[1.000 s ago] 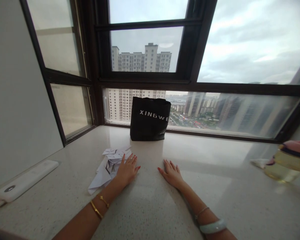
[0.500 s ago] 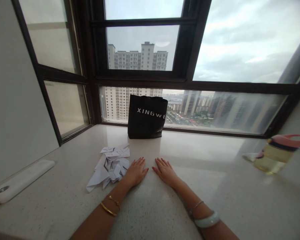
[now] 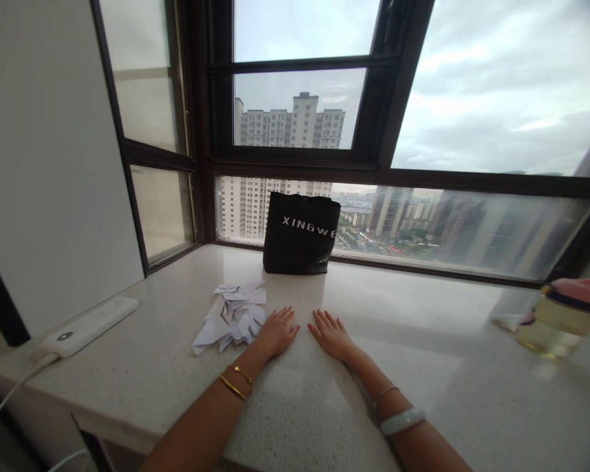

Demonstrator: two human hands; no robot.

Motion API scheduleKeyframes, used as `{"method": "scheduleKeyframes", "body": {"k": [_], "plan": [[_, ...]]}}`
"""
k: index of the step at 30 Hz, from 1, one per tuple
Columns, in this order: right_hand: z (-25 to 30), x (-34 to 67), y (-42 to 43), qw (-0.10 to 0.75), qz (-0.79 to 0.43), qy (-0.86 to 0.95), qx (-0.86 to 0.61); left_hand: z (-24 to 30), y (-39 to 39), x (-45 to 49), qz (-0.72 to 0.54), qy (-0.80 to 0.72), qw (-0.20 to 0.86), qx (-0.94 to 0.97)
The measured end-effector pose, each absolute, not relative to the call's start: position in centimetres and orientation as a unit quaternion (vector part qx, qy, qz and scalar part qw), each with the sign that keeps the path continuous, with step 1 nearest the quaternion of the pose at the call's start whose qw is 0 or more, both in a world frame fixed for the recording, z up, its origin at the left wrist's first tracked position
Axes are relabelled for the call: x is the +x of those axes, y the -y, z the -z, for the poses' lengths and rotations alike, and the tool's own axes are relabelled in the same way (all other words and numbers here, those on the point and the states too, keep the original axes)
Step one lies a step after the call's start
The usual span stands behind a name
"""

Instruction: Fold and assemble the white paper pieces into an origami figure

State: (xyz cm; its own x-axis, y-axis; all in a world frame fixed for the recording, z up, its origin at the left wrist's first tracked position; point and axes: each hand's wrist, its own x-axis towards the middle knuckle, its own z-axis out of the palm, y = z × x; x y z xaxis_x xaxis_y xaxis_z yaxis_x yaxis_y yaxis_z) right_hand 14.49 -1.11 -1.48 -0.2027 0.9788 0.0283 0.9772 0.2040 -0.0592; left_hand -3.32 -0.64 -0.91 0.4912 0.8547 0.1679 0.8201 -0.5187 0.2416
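Note:
My left hand (image 3: pixel 278 331) lies palm down on the pale stone sill (image 3: pixel 295 406), its fingers stretched out and nothing in it. Just left of it is a loose pile of folded white paper pieces (image 3: pixel 233 318), some with dark edges; the hand is at or very near the pile's right side. Flat on the sill to the right rests my right hand (image 3: pixel 332 335), fingers spread and holding nothing. A black bag (image 3: pixel 301 239) with white lettering stands upright beyond both hands, against the window side.
A white power strip (image 3: pixel 93 324) with a cable lies at the left by the wall. At the far right stands a clear bottle (image 3: pixel 558 324) with a pink lid and yellowish liquid. Dark-framed windows (image 3: pixel 295 167) close off the back. The sill's front edge shows at lower left.
The view has turned left and tilted slightly, so things appear shifted to the right, and the sill's front edge now shows. Both hands stay flat on the sill.

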Motion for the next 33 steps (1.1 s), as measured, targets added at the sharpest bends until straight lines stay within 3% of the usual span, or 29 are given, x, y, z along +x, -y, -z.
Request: {"method": "scheduleKeyframes", "body": {"k": [16,25,33], "plan": [[2.7,14.7,0.7,0.032,0.047,0.775,-0.629,1.3,0.4,-3.4,-0.159,-0.479,0.078,0.86],[6.2,17.0,-1.5,0.089,0.113,0.813,-0.564,1.3,0.5,-3.4,-0.167,-0.474,0.088,0.86],[5.4,16.6,-0.8,0.085,0.07,0.796,-0.596,1.4,0.4,-3.5,-0.165,-0.475,0.095,0.859]]}}
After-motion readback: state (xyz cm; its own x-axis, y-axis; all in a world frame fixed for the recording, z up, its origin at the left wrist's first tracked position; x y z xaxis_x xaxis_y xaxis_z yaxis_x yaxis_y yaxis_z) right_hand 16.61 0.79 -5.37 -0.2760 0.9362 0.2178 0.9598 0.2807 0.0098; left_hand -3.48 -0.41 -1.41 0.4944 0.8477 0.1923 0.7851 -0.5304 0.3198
